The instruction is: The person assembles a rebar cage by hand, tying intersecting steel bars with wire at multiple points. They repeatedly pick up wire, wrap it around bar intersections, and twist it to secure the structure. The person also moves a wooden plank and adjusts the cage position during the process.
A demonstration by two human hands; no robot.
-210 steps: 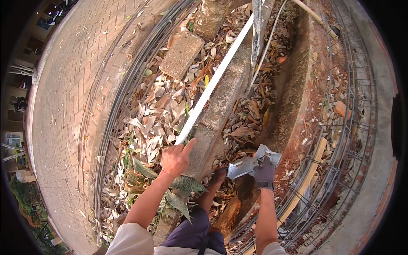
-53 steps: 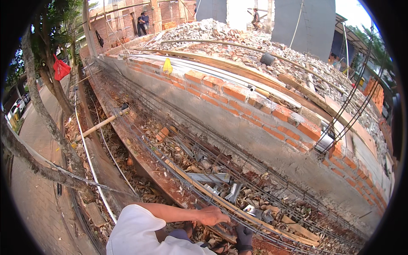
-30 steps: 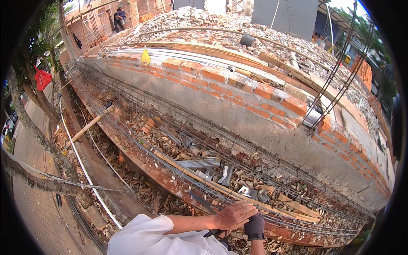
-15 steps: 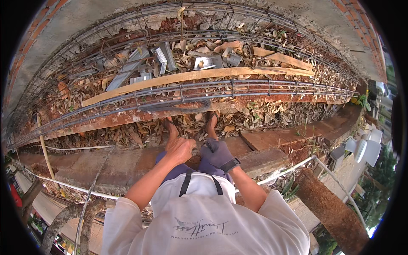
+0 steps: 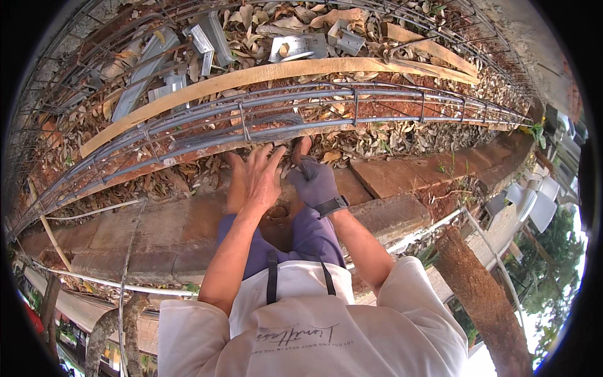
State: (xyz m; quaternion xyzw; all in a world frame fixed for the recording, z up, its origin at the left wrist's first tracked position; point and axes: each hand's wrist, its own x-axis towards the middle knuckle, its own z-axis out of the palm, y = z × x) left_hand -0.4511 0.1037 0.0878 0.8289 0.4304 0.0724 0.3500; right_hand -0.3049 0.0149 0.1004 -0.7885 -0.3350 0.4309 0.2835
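The bare left hand (image 5: 262, 182) is reaching forward, spread, beside the gloved right hand (image 5: 316, 186).

A moment ago its fingers were curling in nearer the thighs; now they are standing apart, seemingly holding nothing, which is leaving that hand free and nearest the wire bundle (image 5: 276, 124). That one grey bundle is lying ahead of the hands, along the lower steel bars (image 5: 389, 119); whether fingertips are touching it is hard to tell. The glove is hiding whether the right fingers are clamping anything. Beyond, two timber strips (image 5: 251, 73) and about six metal offcuts (image 5: 308, 45) are lying among leaves (image 5: 289, 24).
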